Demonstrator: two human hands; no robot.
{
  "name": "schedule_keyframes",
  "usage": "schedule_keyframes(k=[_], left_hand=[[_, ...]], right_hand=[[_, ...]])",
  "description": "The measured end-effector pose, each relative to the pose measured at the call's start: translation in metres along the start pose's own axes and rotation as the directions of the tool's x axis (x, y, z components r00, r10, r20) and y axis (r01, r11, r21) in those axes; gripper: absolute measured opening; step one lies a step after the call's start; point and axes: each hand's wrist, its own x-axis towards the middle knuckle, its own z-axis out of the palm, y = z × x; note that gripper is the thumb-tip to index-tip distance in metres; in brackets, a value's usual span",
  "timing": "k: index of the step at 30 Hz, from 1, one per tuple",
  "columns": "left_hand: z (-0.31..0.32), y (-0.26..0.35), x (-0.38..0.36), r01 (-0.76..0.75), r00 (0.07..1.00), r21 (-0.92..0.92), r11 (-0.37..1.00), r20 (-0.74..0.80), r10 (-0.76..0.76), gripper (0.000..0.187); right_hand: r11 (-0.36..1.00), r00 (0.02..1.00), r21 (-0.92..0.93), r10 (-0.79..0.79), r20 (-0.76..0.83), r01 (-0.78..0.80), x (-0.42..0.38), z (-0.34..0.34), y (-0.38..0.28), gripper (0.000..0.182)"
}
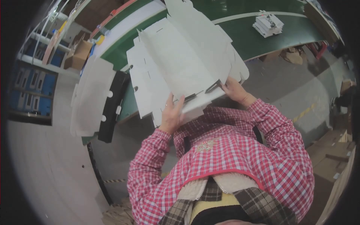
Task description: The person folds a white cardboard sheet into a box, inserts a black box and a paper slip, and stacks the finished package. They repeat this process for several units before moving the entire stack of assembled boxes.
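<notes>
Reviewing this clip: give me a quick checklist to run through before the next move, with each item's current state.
1. Left hand on the near part of the white cardboard: ok.
2. Right hand on the same cardboard, toward its near right corner: ok.
3. Cardboard closed up into a box: not ok; its broad inner panel lies open to view.
4. Small white stack apart from the cardboard on the green table: ok.
5. Black-edged pieces at the left clear of the left hand: ok.
6. Nothing trapped beneath the cardboard: cannot tell; its underside is hidden.
</notes>
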Motion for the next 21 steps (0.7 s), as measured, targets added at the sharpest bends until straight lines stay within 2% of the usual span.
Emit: schedule_keyframes(k=[1, 2, 3, 5, 6, 8, 11, 14, 15, 16, 17, 18, 19, 20, 21], left_hand=[[0.010, -0.003, 0.001, 0.115, 0.982, -0.072, 0.991, -0.143, -0.124, 0.038], [0.020, -0.005, 0.002, 0.210, 0.931, -0.161, 0.964, -0.270, -0.248, 0.034], [0.022, -0.002, 0.009, 0.255, 0.913, -0.186, 0.949, -0.278, -0.299, 0.034], [0.025, 0.009, 0.017, 0.442, 0.807, -0.292, 0.848, -0.283, -0.519, 0.040], [0.030, 0.009, 0.014, 0.457, 0.787, -0.280, 0.844, -0.315, -0.531, 0.041], [0.040, 0.014, 0.008, 0.521, 0.677, -0.241, 0.819, -0.467, -0.568, 0.045], [0.045, -0.006, 0.018, 0.559, 0.627, -0.263, 0.787, -0.487, -0.608, 0.047], [0.033, -0.017, 0.021, 0.535, 0.620, -0.297, 0.791, -0.498, -0.606, 0.050], [0.031, -0.011, 0.023, 0.451, 0.652, -0.256, 0.855, -0.560, -0.512, 0.049], [0.028, -0.006, 0.024, 0.278, 0.680, -0.150, 0.949, -0.667, -0.304, 0.048], [0.028, -0.013, 0.016, 0.086, 0.658, -0.019, 0.996, -0.750, -0.071, 0.049], [0.034, -0.008, 0.033, 0.033, 0.756, 0.018, 0.999, -0.655, -0.013, 0.039], [0.040, -0.003, 0.047, -0.068, 0.904, 0.079, 0.995, -0.418, 0.095, 0.021], [0.045, 0.005, 0.064, -0.179, 0.971, 0.111, 0.977, -0.139, 0.194, 0.012], [0.049, 0.005, 0.067, -0.191, 0.975, 0.102, 0.976, -0.100, 0.201, 0.012]], right_hand=[[0.999, 1.000, -0.016, -0.030, -0.007, 0.030, 0.003, 0.002, -0.003, 0.047], [0.998, 0.998, -0.033, -0.057, -0.019, 0.056, 0.005, 0.003, -0.007, 0.046], [0.999, 0.999, -0.011, -0.040, -0.034, 0.040, 0.007, 0.004, -0.007, 0.049], [0.995, 0.997, 0.091, 0.036, -0.065, -0.030, 0.004, 0.009, -0.009, 0.067], [0.994, 0.994, 0.092, 0.059, -0.094, -0.050, 0.004, 0.017, -0.009, 0.064], [0.991, 0.972, 0.086, 0.121, -0.199, -0.106, 0.006, 0.030, -0.009, 0.053], [0.978, 0.949, 0.099, 0.203, -0.242, -0.184, 0.034, 0.044, -0.004, 0.048], [0.973, 0.941, 0.110, 0.227, -0.251, -0.205, 0.043, 0.045, -0.018, 0.049], [0.975, 0.935, 0.099, 0.218, -0.282, -0.197, 0.039, 0.048, -0.011, 0.048], [0.981, 0.921, 0.079, 0.196, -0.338, -0.179, 0.035, 0.051, -0.006, 0.046], [0.986, 0.899, 0.055, 0.164, -0.406, -0.155, 0.034, 0.070, 0.002, 0.044], [0.988, 0.868, 0.060, 0.152, -0.472, -0.140, 0.028, 0.067, 0.008, 0.039], [0.991, 0.804, 0.076, 0.136, -0.579, -0.113, 0.021, 0.066, 0.014, 0.031], [0.992, 0.728, 0.091, 0.127, -0.674, -0.089, 0.014, 0.062, 0.019, 0.024], [0.990, 0.716, 0.114, 0.142, -0.684, -0.088, 0.006, 0.064, 0.017, 0.023]])
